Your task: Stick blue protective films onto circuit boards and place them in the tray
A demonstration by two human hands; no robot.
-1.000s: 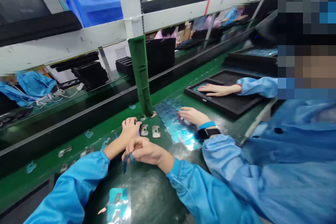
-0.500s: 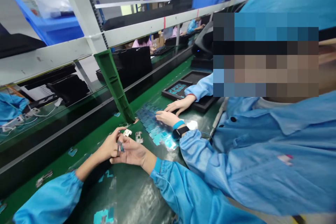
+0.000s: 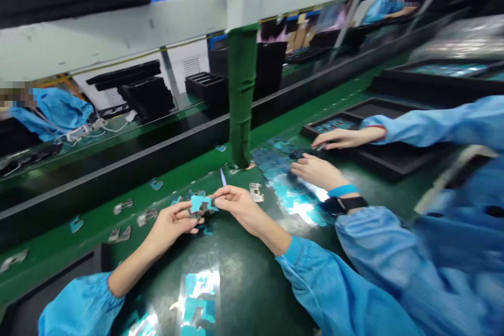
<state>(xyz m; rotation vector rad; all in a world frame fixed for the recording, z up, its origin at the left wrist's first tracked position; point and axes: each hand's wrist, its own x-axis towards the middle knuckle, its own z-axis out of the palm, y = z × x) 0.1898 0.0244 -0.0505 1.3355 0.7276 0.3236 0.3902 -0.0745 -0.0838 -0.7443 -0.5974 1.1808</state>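
Gripping a blue-and-silver part (image 3: 200, 203) between our left hand (image 3: 171, 221) and right hand (image 3: 244, 209), we are holding it above a glossy green bench (image 3: 252, 273), before a green post (image 3: 241, 100) and a white beam (image 3: 118, 29).

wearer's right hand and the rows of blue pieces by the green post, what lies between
In the head view, a silvery metal piece on the table.

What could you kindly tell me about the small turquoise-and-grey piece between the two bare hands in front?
The turquoise-and-grey piece is small, thin-looking and notched, with a bright turquoise upper area and duller, metal-looking grey below. It is held up above the green work surface. The left hand supports its left and lower side; the right hand meets its right edge. Finer details are too small to tell.
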